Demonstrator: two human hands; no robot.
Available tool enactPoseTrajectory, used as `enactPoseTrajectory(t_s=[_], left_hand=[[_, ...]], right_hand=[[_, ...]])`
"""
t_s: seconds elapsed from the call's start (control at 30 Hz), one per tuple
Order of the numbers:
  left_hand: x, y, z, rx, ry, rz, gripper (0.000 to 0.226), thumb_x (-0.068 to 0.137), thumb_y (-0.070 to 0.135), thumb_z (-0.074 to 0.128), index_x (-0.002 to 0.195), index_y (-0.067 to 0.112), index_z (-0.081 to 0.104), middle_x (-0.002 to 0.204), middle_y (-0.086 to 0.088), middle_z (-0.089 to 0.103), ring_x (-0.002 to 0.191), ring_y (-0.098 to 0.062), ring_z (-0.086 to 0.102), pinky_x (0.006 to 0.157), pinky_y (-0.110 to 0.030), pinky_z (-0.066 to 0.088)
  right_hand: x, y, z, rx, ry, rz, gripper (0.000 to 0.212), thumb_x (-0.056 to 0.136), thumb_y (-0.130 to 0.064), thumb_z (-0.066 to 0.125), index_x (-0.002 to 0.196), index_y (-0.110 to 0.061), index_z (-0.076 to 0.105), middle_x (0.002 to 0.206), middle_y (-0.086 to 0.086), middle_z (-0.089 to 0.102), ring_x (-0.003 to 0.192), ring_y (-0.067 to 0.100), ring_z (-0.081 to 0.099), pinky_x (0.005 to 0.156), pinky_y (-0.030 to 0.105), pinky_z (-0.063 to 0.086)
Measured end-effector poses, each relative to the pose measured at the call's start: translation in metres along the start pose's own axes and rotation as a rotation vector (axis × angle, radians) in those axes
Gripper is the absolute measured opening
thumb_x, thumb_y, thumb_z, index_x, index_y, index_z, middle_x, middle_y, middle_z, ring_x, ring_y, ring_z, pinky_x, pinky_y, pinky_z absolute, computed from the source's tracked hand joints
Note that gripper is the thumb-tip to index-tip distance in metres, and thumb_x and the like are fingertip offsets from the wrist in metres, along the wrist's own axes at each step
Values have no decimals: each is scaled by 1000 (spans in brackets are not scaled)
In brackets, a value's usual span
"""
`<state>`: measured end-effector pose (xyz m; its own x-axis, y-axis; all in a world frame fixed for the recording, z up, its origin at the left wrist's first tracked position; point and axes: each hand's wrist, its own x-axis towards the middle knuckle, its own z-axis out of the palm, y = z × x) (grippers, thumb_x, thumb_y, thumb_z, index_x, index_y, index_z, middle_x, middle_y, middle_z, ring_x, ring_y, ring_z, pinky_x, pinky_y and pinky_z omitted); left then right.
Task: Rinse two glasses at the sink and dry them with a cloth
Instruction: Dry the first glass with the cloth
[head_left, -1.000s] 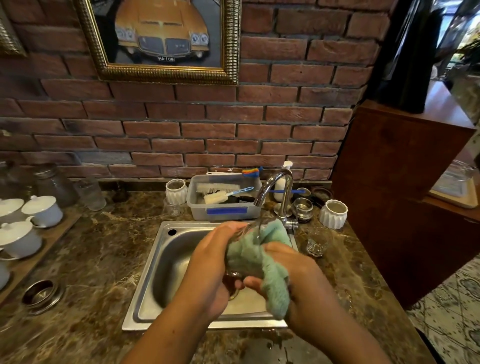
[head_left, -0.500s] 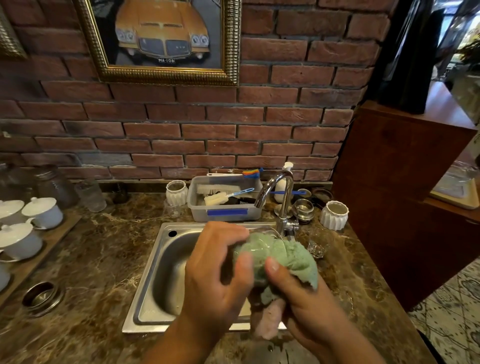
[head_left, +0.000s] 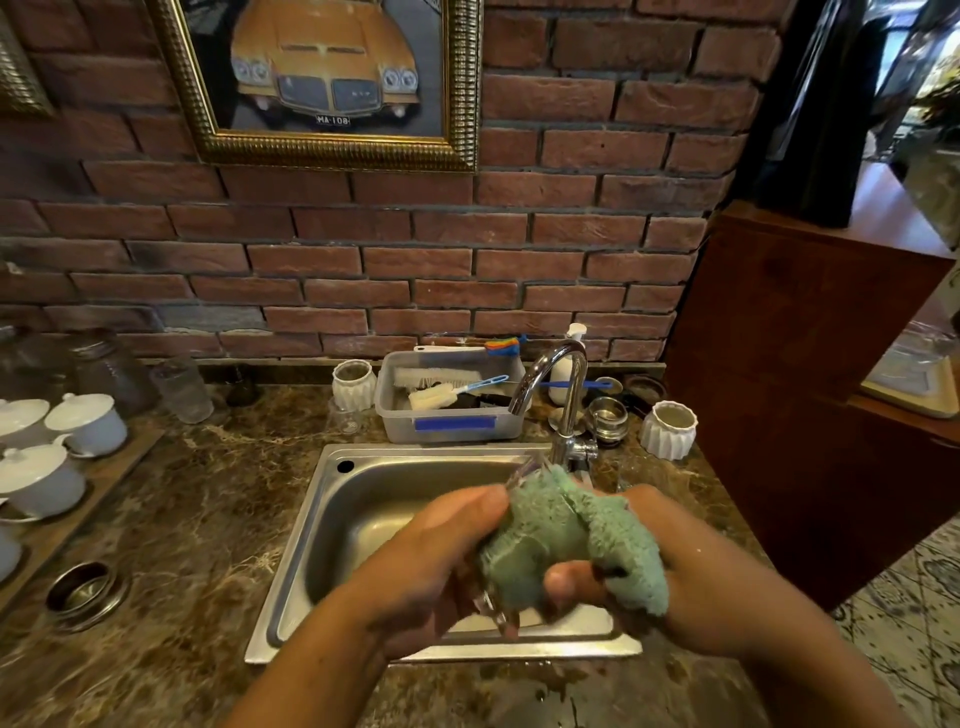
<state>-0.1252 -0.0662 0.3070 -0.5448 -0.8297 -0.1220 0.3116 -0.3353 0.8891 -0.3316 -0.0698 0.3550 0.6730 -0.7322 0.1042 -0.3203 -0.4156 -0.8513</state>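
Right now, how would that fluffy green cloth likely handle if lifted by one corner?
The fluffy green cloth is probably floppy: it bunches and drapes over the clear glass between the left hand and right hand. Likely light and grippy rather than slippery, given its thick pile.

Fluffy green cloth (head_left: 563, 538) hides most of a clear glass (head_left: 521, 469), its rim blurred. Gold-framed car painting (head_left: 324, 78) is cropped above.
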Motion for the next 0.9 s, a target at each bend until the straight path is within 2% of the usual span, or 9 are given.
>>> enactPoseTrajectory(t_s=[0.07,0.13,0.2,0.3,0.43,0.57,0.67,0.8,0.9], left_hand=[[0,-3,-2,-88,-296,-137,72,81,59,73,137,18,55,107,-9,73,79,-23,74,62,-31,61],[6,-7,0,-214,-392,-191,71,84,62,68,139,19,55,105,-10,71,77,-21,75,62,-28,61],[11,-10,6,-344,-276,-183,68,77,65,73,120,12,71,92,-17,69,65,-23,72,51,-28,57],[12,-14,24,-419,80,-104,67,77,66,66,91,2,80,82,-19,71,58,-24,65,47,-26,50],[20,-33,35,-192,477,140,53,84,54,59,125,20,65,109,-11,77,91,-26,76,72,-39,60],[21,-45,29,194,703,383,70,78,63,71,136,37,42,122,5,70,107,-5,69,78,-15,55],[18,-50,14,373,721,501,95,64,71,78,143,49,29,130,14,61,120,-3,61,94,-18,51],[8,-50,-13,542,619,446,105,69,34,92,143,61,24,126,29,58,121,1,59,102,-23,50],[-4,-58,-36,595,571,395,106,65,14,95,146,45,33,124,31,60,118,5,60,95,-12,48]], right_hand=[[0,-5,-10,41,-118,16,16,92,-29,67,77,-30,72,71,-1,71,64,15,68,62,30,54],[4,-3,-10,68,-54,-4,20,92,-39,67,86,-21,73,78,14,73,72,28,72,69,37,59],[12,8,3,231,171,-2,38,86,-41,67,104,-7,69,97,15,74,89,29,73,79,36,61],[24,24,32,616,642,162,45,80,-43,76,113,-15,64,102,6,76,100,26,72,81,40,60],[35,28,70,591,931,315,33,73,-50,68,100,-33,57,96,1,74,89,17,73,75,36,59],[43,35,95,710,956,416,36,73,-54,63,102,-35,58,104,-3,72,100,13,68,94,39,54],[50,37,106,1010,888,510,28,92,-42,56,108,-23,69,95,12,77,97,30,71,98,51,53],[47,46,102,1347,698,621,36,103,-27,43,118,-3,66,101,19,76,93,30,74,88,43,57],[44,62,99,1331,558,705,37,100,-21,49,123,4,63,113,27,71,102,37,70,88,46,55]])
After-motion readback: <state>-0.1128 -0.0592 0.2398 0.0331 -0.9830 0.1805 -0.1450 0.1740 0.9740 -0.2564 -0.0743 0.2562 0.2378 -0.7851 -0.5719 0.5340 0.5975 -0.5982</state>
